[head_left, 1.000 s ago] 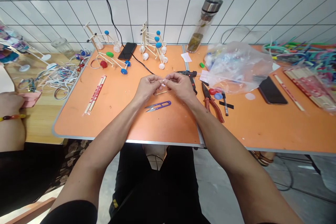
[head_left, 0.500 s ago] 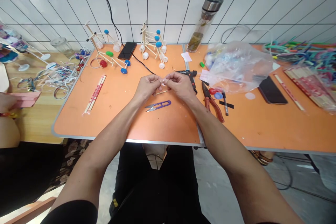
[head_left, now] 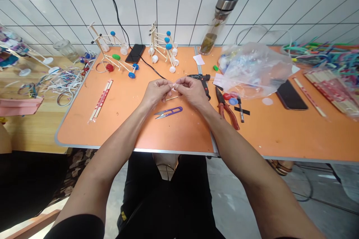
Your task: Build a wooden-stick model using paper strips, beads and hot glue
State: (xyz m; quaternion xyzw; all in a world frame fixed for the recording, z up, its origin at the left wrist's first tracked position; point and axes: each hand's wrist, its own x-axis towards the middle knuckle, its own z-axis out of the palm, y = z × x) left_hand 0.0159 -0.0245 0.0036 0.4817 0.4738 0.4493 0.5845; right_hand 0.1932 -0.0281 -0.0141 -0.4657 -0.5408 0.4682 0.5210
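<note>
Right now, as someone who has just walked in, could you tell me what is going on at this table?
A seated person pinches a small white piece between the left hand and right hand, just above a thin wooden stick. On the orange table, purple-handled snips lie below the hands, with a glue gun and pliers to the right. A stick model stands farther back.

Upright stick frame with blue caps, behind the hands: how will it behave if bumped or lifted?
The upright stick frame looks light for its size: thin wooden sticks and plastic-looking blue caps. It would probably tip easily, standing tall on small white caps. The thin stick joints look fragile, so a side push might break them.
</note>
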